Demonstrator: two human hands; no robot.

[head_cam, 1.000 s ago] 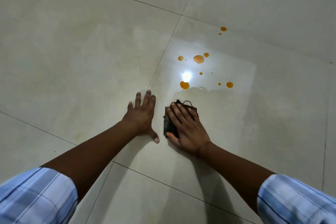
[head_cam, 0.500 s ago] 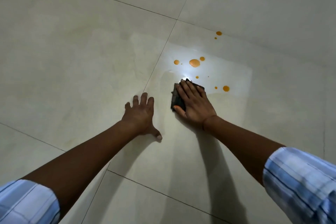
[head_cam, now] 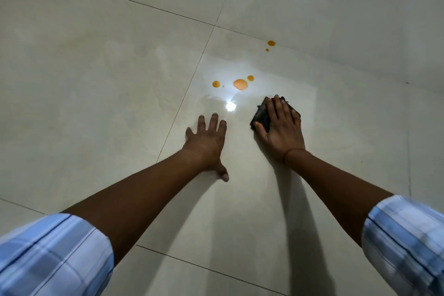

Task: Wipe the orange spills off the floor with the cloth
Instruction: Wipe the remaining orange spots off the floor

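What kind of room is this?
Probably an indoor room in a home, though which one is unclear: only glossy floor tiles with grout lines, a lamp's reflection and orange spills show.

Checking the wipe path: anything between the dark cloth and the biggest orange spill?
Head view: only bare glossy tile between the dark folded cloth and the largest orange spill.

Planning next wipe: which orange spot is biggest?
The big drop, between two smaller spots, just beyond the cloth under the right hand; clearly widest.

Dim scene, bright glare spot (head_cam: 230, 106) on glossy floor (head_cam: 96, 79), long arm shadows, blurred sleeve edges
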